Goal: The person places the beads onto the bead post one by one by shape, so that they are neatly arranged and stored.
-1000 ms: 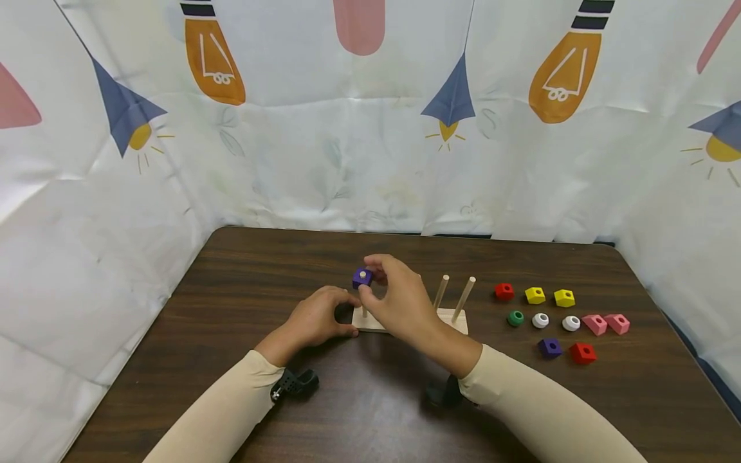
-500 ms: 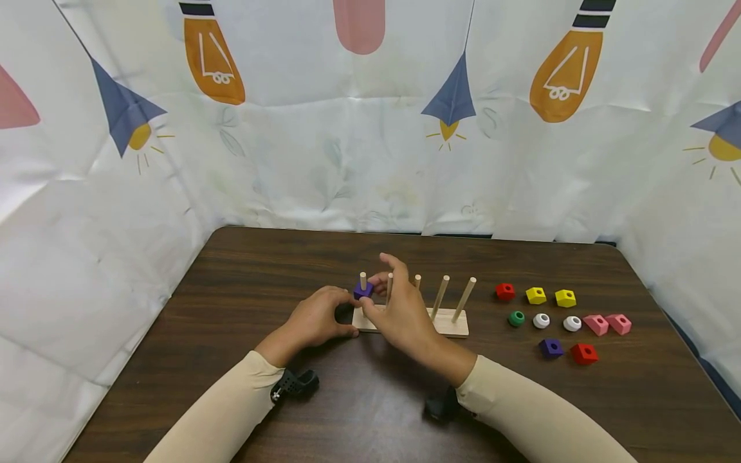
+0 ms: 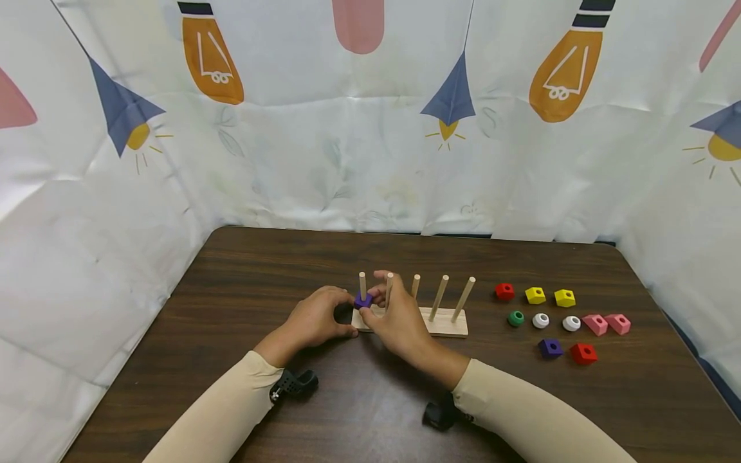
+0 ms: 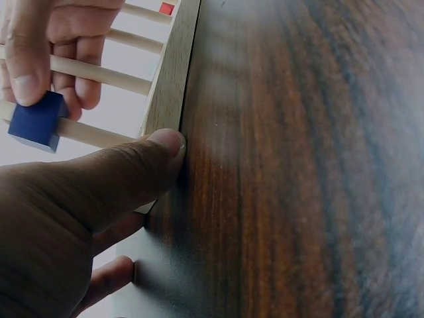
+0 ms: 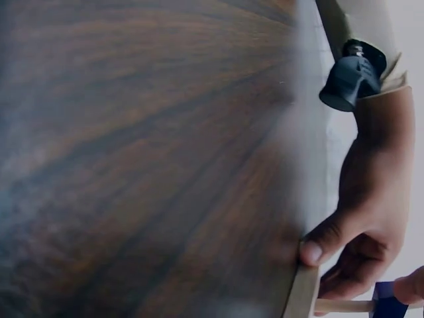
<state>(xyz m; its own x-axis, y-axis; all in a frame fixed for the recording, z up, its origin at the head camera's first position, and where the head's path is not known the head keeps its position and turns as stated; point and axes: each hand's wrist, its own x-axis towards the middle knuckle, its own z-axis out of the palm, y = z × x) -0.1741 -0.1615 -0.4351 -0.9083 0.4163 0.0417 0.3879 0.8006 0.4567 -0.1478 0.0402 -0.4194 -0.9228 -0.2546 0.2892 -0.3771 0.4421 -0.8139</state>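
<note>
A pale wooden peg board [image 3: 446, 325] with several upright pegs lies on the table. My left hand [image 3: 312, 318] grips the board's left end; the left wrist view shows its thumb [image 4: 142, 156] pressed on the board's edge. Around the leftmost peg [image 3: 362, 283] sits a purple block [image 3: 363, 300], partway down, with the peg's top sticking out above it. My right hand [image 3: 402, 321] pinches this block between thumb and fingers, its palm side behind the second peg. In the left wrist view the block [image 4: 36, 122] is apart from the base.
To the right lie loose pieces: red blocks [image 3: 504, 292], yellow blocks [image 3: 564, 298], a green bead [image 3: 516, 318], white beads [image 3: 541, 321], pink blocks [image 3: 618, 324] and another purple block [image 3: 550, 348]. A patterned cloth [image 3: 359, 161] hangs behind the brown table [image 3: 278, 257].
The purple block has gone from the tip of the leftmost peg to lower down it, the right hand descending with it. The left hand has stayed on the board's end.
</note>
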